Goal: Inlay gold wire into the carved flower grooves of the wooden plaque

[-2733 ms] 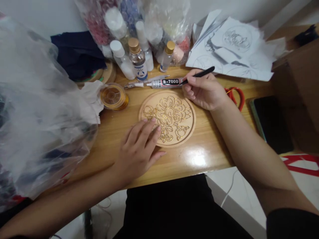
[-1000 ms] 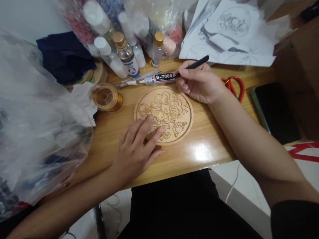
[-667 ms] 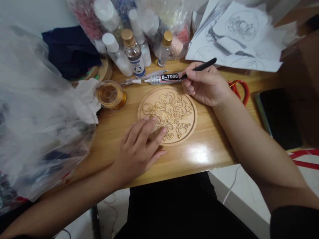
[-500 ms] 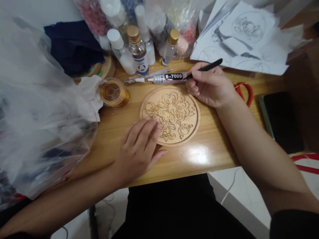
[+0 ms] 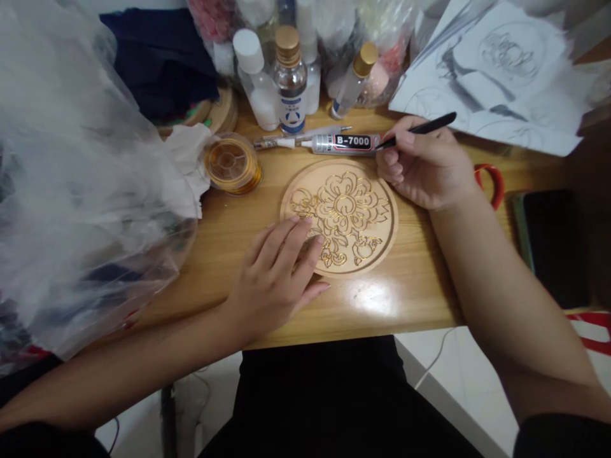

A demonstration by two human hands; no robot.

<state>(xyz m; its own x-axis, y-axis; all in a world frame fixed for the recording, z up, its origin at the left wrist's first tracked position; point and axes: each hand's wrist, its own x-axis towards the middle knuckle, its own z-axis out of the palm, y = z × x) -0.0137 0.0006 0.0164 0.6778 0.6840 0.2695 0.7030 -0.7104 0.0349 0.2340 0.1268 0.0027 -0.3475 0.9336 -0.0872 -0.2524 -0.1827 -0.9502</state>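
Observation:
A round pale wooden plaque (image 5: 386, 251) with a raised rim lies flat on the table. Gold wire traces a large flower and smaller curling motifs across it. My left hand (image 5: 281, 267) rests with spread fingers on its lower left part, covering some of the pattern. Beyond the upper right rim, my right hand (image 5: 424, 162) pinches slim black tweezers (image 5: 432, 124), their pointed tip down and to the left. That tip is by the end of a B-7000 glue tube (image 5: 346, 142); whether they touch, I cannot tell.
A spool of gold wire (image 5: 231, 164) sits left of the plaque. Bottles (image 5: 291, 89) and plastic bags crowd the back. Printed drawings (image 5: 496, 83) lie back right, with red-handled scissors (image 5: 494, 184) and a phone (image 5: 554, 245) below. A big clear bag (image 5: 86, 191) fills the left side.
The camera view has shifted, so the table and its things appear further right. Both hands keep nearly the same places relative to the plaque and the glue tube.

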